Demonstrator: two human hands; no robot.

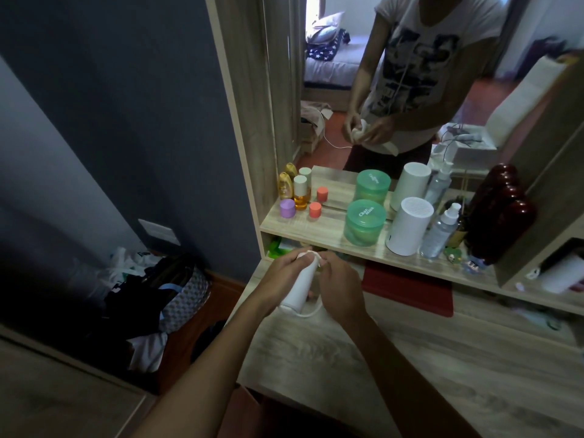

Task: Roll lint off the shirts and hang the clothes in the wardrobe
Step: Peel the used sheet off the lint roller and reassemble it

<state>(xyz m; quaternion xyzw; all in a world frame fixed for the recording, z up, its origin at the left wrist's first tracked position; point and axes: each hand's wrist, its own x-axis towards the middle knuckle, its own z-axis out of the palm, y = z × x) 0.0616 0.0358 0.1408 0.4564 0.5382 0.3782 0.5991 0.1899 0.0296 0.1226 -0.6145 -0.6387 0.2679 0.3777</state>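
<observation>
I hold a white lint roller (300, 287) upright over the wooden dressing table (331, 358). My left hand (281, 279) is wrapped around its handle. My right hand (339, 287) pinches at the roller's top end, where white sheet material shows. A loop hangs from the handle's lower end. The mirror (410, 90) ahead reflects a person in a white printed shirt with both hands on the roller. No shirts or hangers lie near my hands.
The shelf (331, 230) under the mirror carries small bottles, a green jar (365, 222), a white cylinder (407, 226) and a spray bottle (441, 230). A red mat (407, 287) lies below. Bags and clothes (151, 295) are piled on the floor at the left wall.
</observation>
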